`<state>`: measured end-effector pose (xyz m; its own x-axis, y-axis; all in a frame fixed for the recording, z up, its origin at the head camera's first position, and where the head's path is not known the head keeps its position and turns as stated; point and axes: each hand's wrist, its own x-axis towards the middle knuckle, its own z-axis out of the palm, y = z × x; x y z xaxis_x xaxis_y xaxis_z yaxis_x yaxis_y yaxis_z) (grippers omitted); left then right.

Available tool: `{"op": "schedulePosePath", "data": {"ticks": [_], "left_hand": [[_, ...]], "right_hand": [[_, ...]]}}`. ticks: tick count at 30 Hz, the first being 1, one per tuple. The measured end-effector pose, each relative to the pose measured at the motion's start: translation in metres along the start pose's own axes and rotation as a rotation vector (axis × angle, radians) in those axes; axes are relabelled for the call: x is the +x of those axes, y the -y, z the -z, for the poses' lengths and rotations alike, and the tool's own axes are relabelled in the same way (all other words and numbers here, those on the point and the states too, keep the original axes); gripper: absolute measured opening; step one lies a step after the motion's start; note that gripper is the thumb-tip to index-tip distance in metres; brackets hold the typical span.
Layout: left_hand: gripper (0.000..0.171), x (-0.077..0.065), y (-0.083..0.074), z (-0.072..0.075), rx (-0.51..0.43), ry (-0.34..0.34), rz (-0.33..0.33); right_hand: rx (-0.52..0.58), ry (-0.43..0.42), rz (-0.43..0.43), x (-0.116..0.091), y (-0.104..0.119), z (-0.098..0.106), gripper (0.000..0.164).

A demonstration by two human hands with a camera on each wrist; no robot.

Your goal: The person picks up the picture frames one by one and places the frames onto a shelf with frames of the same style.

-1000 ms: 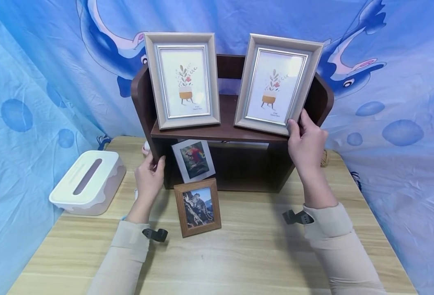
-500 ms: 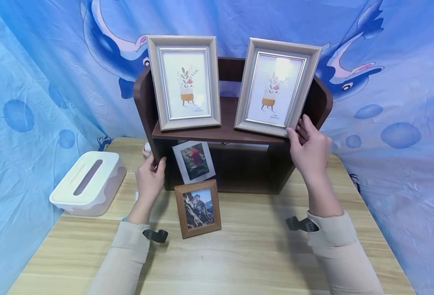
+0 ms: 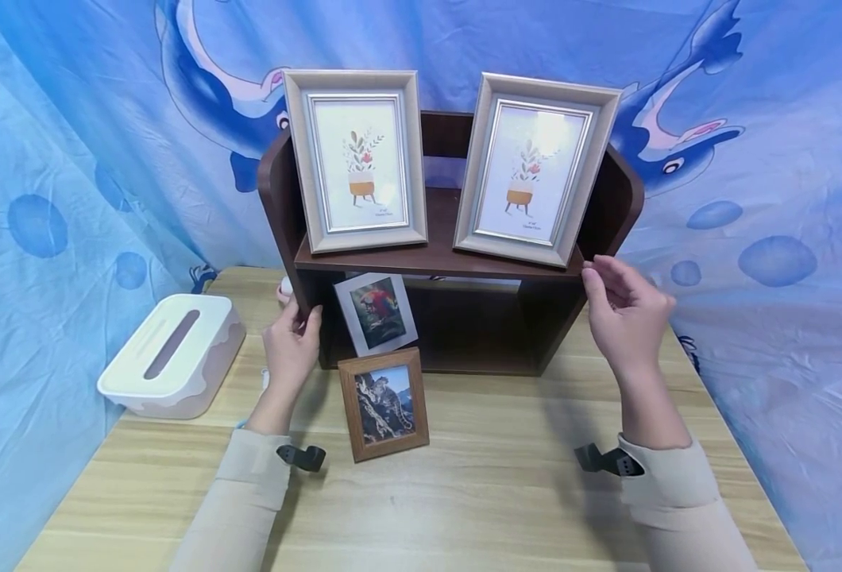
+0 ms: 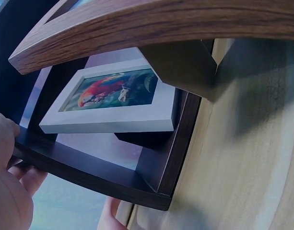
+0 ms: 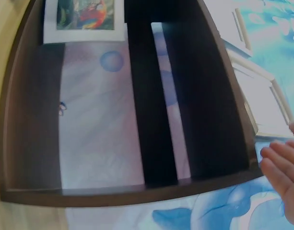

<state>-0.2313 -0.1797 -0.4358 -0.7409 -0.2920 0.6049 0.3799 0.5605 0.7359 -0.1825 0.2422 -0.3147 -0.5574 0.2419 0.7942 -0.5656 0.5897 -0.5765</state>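
Observation:
My left hand (image 3: 291, 342) grips the left side panel of the dark brown shelf (image 3: 385, 260), the thumb on one face and fingers behind in the left wrist view. My right hand (image 3: 631, 318) is beside the shelf's right front edge, fingers relaxed and holding nothing; whether the fingertips touch the panel, I cannot tell. Two beige photo frames with potted plant pictures stand on the upper board: the left photo frame (image 3: 355, 241) and the right photo frame (image 3: 514, 248), turned slightly inward. Below, a white parrot photo frame (image 3: 378, 312) stands in the lower compartment. A wooden leopard photo frame (image 3: 385, 403) stands in front.
A white tissue box (image 3: 171, 353) sits at the table's left edge. Blue curtains (image 3: 771, 143) with dolphins hang behind and at the sides. A small pinkish-white item (image 3: 284, 289) shows partly behind the left panel. The wooden table (image 3: 492, 477) extends in front.
My right hand has let go of the right photo frame's lower corner and moved right and down to the shelf's edge. My left hand has stayed on the panel.

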Motion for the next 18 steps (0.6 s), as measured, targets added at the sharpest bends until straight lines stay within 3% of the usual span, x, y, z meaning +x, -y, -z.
{"op": "schedulePosePath", "data": {"ticks": [9, 18], "left_hand": [[0.016, -0.001, 0.000, 0.001, -0.003, -0.007, 0.016], [0.017, 0.000, 0.000, 0.000, -0.003, 0.006, 0.008]], "right_hand": [[0.013, -0.009, -0.013, -0.023, -0.023, 0.009, 0.013], [0.015, 0.000, -0.130, -0.047, -0.016, 0.013, 0.012]]}}
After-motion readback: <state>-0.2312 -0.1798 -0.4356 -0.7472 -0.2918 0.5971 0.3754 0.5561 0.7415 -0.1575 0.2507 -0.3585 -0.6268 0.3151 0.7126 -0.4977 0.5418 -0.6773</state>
